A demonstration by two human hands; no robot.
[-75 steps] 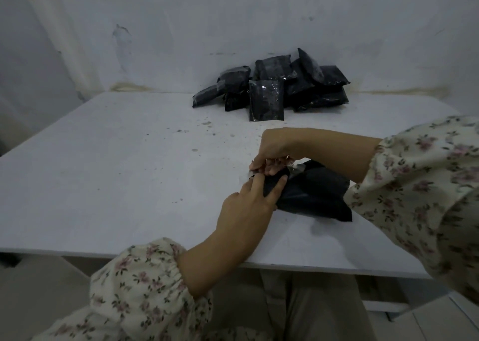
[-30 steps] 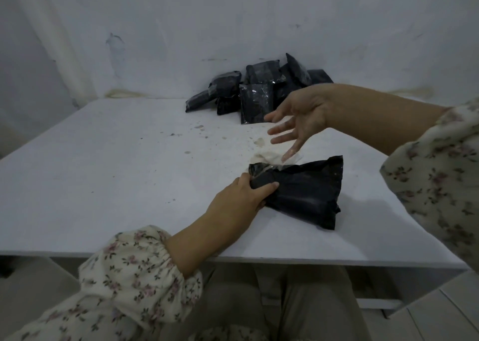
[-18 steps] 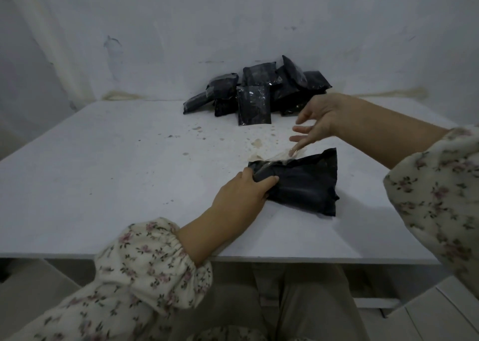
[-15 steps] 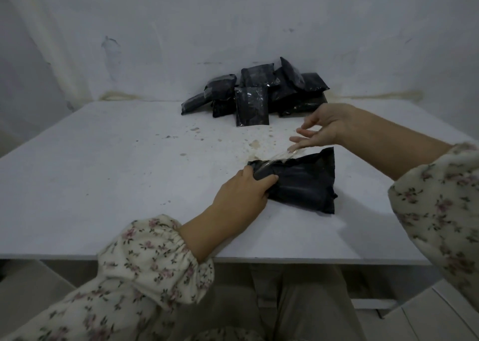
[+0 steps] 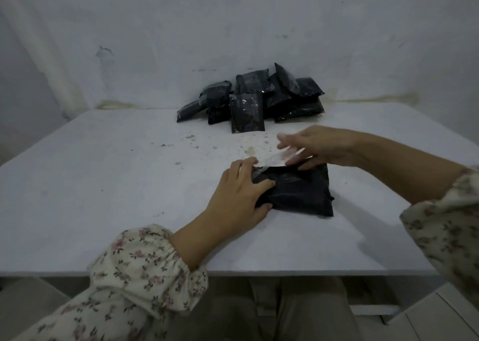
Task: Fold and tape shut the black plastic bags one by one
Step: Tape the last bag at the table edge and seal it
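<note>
Taping a black bag (image 5: pixel 298 190) on the white table (image 5: pixel 103 185)

We see the bag lying flat near the table's front edge, its long axis running left to right and its bunched end pointing left. The left hand (image 5: pixel 238 200) grips that end, fingers curled over the top and thumb against the near side. A clear tape strip (image 5: pixel 274 159) rises from the bag's far left corner, slanting up and right to the fingertips of the right hand (image 5: pixel 318 146), which hovers over the bag's far edge. That hand is blurred, so we cannot tell whether it pinches the tape or only touches it. The hands are apart. A pile of taped bags (image 5: pixel 254 99) sits against the wall, well apart.
</note>
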